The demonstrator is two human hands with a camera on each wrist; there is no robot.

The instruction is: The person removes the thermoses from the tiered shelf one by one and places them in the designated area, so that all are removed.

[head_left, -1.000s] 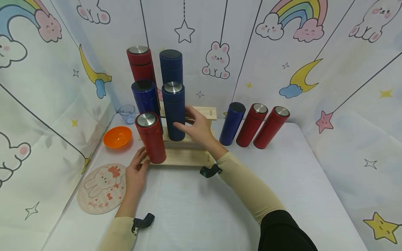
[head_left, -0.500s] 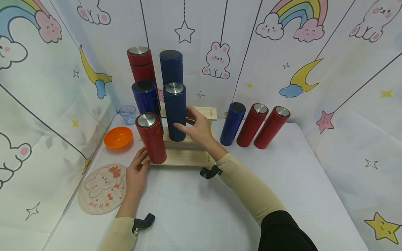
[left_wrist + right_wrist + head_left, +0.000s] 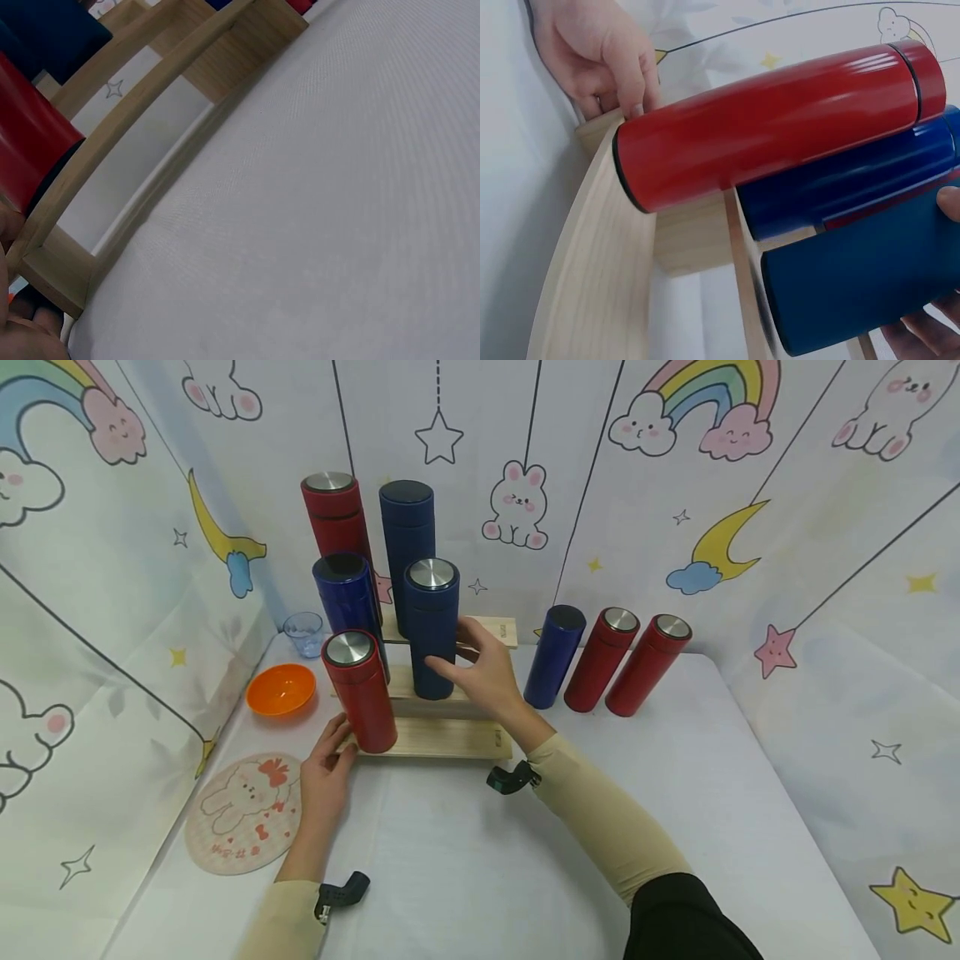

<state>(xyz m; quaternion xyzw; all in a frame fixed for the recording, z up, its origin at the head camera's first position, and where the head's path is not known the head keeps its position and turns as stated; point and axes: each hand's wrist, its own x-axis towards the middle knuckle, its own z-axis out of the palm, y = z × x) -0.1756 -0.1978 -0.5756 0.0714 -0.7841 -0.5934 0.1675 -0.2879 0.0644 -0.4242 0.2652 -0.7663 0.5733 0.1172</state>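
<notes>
My right hand (image 3: 483, 668) grips a dark blue thermos (image 3: 432, 627) with a silver lid at the middle tier of a stepped wooden rack (image 3: 450, 739). Thumb and fingers lie on either side of it; I cannot tell whether its base touches the shelf. My left hand (image 3: 327, 772) holds the left end of the rack's lowest tier. Close by on that tier stands a red thermos (image 3: 362, 693). Behind it, a shiny blue thermos (image 3: 345, 593) stands on the middle tier. A dark red thermos (image 3: 333, 518) and a matte blue thermos (image 3: 407, 539) occupy the top tier.
Right of the rack, a blue thermos (image 3: 555, 656) and two red thermoses (image 3: 602, 658) (image 3: 649, 664) stand on the white table (image 3: 450, 860). To the left are an orange bowl (image 3: 281, 690), a clear cup (image 3: 304, 633) and a round rabbit-print mat (image 3: 243, 814).
My right hand has shifted the blue thermos a little to the right along the middle tier, away from the shiny blue one. The left hand has stayed on the rack end.
</notes>
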